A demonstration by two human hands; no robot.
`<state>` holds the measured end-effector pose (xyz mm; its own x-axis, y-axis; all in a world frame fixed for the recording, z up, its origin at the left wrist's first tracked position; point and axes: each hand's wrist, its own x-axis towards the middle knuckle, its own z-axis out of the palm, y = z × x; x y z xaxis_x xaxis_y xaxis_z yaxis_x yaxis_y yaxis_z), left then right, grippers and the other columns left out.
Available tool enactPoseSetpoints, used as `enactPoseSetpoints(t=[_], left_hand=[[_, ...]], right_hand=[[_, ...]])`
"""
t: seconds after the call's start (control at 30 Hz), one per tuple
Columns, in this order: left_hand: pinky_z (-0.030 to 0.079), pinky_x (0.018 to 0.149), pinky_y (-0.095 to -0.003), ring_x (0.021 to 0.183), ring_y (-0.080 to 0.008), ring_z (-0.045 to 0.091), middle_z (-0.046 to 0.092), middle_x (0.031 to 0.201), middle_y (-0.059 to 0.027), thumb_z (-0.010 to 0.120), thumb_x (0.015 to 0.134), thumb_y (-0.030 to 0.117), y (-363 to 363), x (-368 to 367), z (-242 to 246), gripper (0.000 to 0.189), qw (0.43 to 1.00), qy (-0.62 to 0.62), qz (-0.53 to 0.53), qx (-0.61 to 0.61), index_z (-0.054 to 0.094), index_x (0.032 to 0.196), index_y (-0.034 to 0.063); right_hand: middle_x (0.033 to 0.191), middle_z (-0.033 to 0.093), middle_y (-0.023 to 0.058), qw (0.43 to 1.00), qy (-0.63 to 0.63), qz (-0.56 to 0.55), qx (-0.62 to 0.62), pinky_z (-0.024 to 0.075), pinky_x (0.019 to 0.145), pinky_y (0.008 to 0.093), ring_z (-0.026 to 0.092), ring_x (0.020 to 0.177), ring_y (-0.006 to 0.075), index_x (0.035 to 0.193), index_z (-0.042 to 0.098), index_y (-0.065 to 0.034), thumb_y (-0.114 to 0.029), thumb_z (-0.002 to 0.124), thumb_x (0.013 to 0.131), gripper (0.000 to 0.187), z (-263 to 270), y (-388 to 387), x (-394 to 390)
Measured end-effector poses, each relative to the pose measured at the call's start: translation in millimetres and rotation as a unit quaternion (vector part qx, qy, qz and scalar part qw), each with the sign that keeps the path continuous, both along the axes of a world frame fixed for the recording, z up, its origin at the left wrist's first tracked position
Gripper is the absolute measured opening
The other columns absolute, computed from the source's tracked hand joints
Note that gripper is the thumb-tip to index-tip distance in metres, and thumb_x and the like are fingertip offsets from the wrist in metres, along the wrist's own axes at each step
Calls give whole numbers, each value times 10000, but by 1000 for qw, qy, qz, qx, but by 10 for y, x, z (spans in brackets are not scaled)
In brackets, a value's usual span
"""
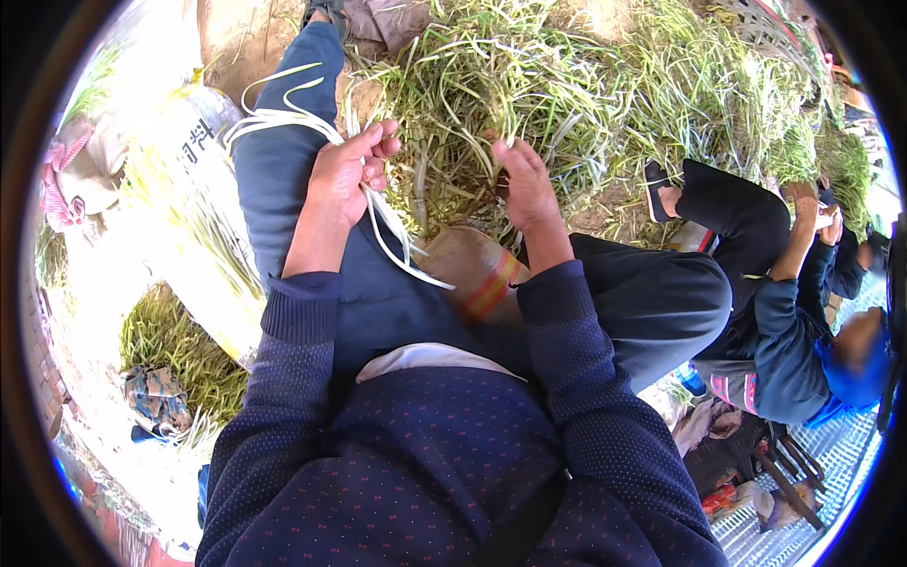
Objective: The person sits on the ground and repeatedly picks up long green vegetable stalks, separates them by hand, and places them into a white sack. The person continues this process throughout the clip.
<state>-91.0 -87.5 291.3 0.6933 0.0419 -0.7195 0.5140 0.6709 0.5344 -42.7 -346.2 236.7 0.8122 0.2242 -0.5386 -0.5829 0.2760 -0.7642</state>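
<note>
My left hand (351,170) is closed around several long pale stalks (283,119), which stick out past the thumb over my knee and hang down below the palm. My right hand (523,173) is apart from it, on the other side of my lap, with thumb and fingers pinched at the edge of a big heap of green leafy stalks (489,92). A thin leaf or stalk seems to be between those fingertips, but its extent is hard to tell. Between my legs lies a woven sack (471,269) with a red and yellow stripe.
At the left, a bright white sack (212,142) bears writing, with pale stalks (220,220) laid along it. Beyond it are a green pile (177,340) and a patterned cloth (157,398). A co-worker (793,305) sits at the right, near a metal-legged item (790,482).
</note>
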Motion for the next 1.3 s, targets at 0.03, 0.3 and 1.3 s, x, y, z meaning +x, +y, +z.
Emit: enactPoseSetpoints(t=[0.03, 0.3, 1.3], left_hand=[[355, 491, -205, 512, -20, 407, 651, 915, -33, 635, 1000, 235, 0, -14, -1, 301, 1000, -7, -2, -3, 653, 1219, 30], [325, 469, -205, 490, -29, 363, 691, 935, -62, 651, 983, 270, -52, -142, 114, 328, 999, -41, -21, 26, 666, 1201, 26], [374, 453, -201, 485, -47, 466, 715, 891, -51, 681, 941, 110, -339, -415, 541, 312, 972, -210, -51, 87, 657, 1226, -15]], right_hand=[[1084, 686, 0, 999, -9, -26, -35, 516, 873, 307, 625, 959, 135, 1192, 691, -55, -283, 645, 997, 304, 107, -3, 25], [922, 667, -19, 970, -189, 148, 27, 475, 744, 266, 577, 867, 76, 1069, 741, -37, -74, 671, 932, 158, 1073, 76, -318], [774, 576, -45, 961, -212, 169, -47, 413, 645, 259, 472, 707, 54, 1010, 708, 0, -66, 682, 876, 151, 668, 582, -649]])
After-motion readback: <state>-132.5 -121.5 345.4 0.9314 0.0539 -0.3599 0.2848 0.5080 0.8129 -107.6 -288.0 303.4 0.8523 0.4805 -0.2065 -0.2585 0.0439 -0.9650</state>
